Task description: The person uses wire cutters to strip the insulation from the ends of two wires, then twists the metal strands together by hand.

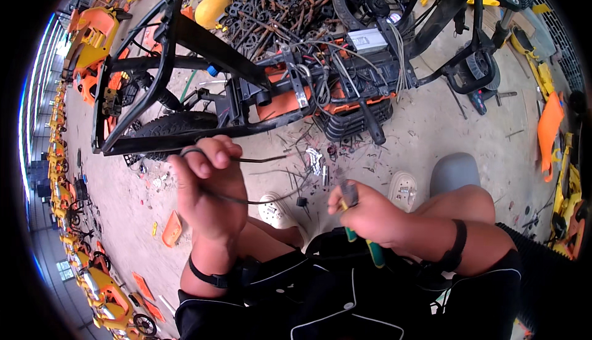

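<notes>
My left hand (209,186) is raised in front of the black scooter frame (209,50), fingers curled round a dark thin cable (259,202) that loops out toward the middle. My right hand (376,217), lower and to the right, grips pliers (348,195) with green and yellow handles, the metal head pointing up. Behind both hands the frame lies across the floor, with a rear tyre (172,124), orange deck parts (277,102), a silver box (367,41) and bundles of grey wires (401,78).
A heap of rusty metal parts (259,13) and a yellow helmet-like shell (213,10) lie beyond. Rows of yellow scooters (92,278) line the left. Orange panels (549,130) lie at right. Loose scraps (314,161) litter the floor near my shoes (402,189).
</notes>
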`<state>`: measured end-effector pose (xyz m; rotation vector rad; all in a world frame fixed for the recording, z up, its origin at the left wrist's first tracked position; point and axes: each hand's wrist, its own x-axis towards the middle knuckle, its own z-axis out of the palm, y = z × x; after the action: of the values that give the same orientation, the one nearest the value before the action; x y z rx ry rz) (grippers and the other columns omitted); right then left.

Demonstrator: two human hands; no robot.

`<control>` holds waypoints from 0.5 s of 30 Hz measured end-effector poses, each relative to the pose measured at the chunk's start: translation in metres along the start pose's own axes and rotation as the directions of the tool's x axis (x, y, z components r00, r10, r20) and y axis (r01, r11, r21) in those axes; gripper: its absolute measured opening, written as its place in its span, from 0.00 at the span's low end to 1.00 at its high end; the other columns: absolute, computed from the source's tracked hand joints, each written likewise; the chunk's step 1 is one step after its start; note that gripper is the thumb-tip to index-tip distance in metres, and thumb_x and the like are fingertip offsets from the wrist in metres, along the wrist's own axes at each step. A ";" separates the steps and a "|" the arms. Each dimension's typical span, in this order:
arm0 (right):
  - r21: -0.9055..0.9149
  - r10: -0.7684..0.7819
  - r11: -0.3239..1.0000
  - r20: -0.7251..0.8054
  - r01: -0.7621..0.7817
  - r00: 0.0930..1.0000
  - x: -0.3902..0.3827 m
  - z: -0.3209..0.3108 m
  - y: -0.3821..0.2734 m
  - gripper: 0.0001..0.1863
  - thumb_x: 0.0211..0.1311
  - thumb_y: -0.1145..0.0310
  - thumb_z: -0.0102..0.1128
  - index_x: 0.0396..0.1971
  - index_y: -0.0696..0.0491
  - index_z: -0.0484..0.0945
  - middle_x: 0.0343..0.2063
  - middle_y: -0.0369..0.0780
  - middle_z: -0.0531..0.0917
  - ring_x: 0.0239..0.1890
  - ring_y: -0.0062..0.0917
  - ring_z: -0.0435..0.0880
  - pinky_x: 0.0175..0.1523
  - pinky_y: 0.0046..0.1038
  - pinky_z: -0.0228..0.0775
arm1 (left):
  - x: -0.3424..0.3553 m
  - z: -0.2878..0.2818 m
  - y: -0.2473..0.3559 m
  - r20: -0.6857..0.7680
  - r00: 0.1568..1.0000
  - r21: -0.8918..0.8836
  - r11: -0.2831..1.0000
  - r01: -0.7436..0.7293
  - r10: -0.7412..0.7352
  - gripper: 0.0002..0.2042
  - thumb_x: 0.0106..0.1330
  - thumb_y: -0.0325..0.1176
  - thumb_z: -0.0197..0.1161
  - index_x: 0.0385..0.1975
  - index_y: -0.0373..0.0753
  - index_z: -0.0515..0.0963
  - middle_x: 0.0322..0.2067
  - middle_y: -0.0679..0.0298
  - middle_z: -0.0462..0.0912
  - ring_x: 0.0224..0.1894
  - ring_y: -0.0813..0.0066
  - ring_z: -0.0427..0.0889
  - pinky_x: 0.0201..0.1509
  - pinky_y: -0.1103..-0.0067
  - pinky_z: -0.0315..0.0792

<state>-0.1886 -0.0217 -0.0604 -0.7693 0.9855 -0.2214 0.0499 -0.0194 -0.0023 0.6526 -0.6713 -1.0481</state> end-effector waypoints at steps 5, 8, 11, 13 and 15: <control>-0.084 0.143 0.987 0.107 -0.134 0.984 -0.001 0.005 -0.041 0.16 0.49 0.83 0.52 0.38 0.52 0.74 0.32 0.33 0.75 0.17 0.13 0.66 0.19 0.21 0.54 | -0.009 0.003 -0.014 0.035 0.998 0.025 0.998 0.060 -0.061 0.22 0.81 0.49 0.35 0.31 0.43 0.72 0.39 0.60 0.73 0.47 0.62 0.71 0.52 0.69 0.70; -0.086 0.131 0.989 0.122 -0.121 0.984 0.000 0.006 -0.042 0.17 0.50 0.84 0.51 0.40 0.51 0.74 0.34 0.33 0.76 0.19 0.13 0.68 0.21 0.21 0.57 | -0.013 0.007 -0.018 0.022 0.999 0.005 0.999 0.047 -0.047 0.23 0.81 0.49 0.35 0.30 0.41 0.70 0.39 0.59 0.72 0.50 0.60 0.72 0.57 0.64 0.73; -0.084 0.048 0.996 0.143 -0.037 0.989 0.000 0.004 -0.034 0.18 0.50 0.84 0.50 0.41 0.51 0.74 0.37 0.33 0.77 0.20 0.14 0.69 0.22 0.20 0.59 | -0.014 0.011 -0.021 0.072 0.992 -0.041 0.993 0.109 -0.106 0.23 0.81 0.50 0.34 0.29 0.41 0.69 0.37 0.59 0.72 0.49 0.60 0.72 0.56 0.64 0.73; -0.064 0.039 0.998 0.169 -0.029 0.985 -0.003 0.005 -0.039 0.18 0.50 0.84 0.50 0.42 0.51 0.73 0.38 0.34 0.77 0.21 0.14 0.70 0.23 0.20 0.60 | -0.016 0.012 -0.025 0.109 0.986 -0.035 0.990 0.135 -0.130 0.24 0.81 0.49 0.33 0.28 0.41 0.68 0.36 0.58 0.71 0.48 0.59 0.72 0.55 0.63 0.73; -0.045 0.039 0.998 0.145 -0.032 0.989 -0.003 0.005 -0.043 0.18 0.51 0.84 0.51 0.42 0.51 0.74 0.39 0.34 0.78 0.21 0.14 0.70 0.23 0.20 0.60 | -0.018 0.013 -0.031 0.148 0.976 -0.034 0.986 0.164 -0.157 0.24 0.81 0.49 0.33 0.28 0.40 0.68 0.35 0.58 0.71 0.47 0.59 0.72 0.54 0.63 0.73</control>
<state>-0.1793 -0.0492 -0.0283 -0.7952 0.8672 -0.1117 0.0166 -0.0157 -0.0202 0.6018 -0.7278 -1.2665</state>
